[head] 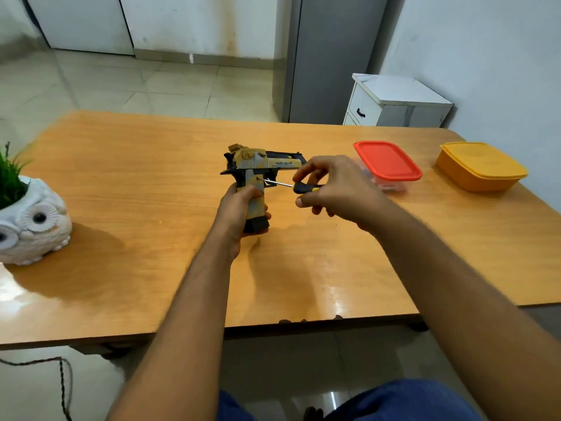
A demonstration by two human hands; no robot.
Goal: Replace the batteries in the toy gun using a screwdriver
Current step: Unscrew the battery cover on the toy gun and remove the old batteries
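The toy gun (258,168) is a pistol shape in mottled yellow and grey, with a black slide top, a black tail at the rear and a black base at the bottom of the grip. It stands upright above the middle of the wooden table (151,208), barrel pointing to the right, its black base close to the tabletop; whether it touches the wood cannot be told. A line of small print runs along the side of the slide, too small to read.

The left hand (239,214) is closed around the gun's grip from the left side, fingers wrapped over the lower part. The right hand (331,185) pinches a screwdriver (291,186) with a black and yellow handle between thumb and fingers. Its thin metal shaft runs leftward and slightly up, the tip meeting the side of the grip just behind the trigger guard.

To the right, well apart from the gun, sits a clear container with a red lid (387,161), and beyond it a yellow lidded container (481,167) near the table's right edge. At the far left edge stands a white owl-shaped pot (33,223) with green grass-like leaves.
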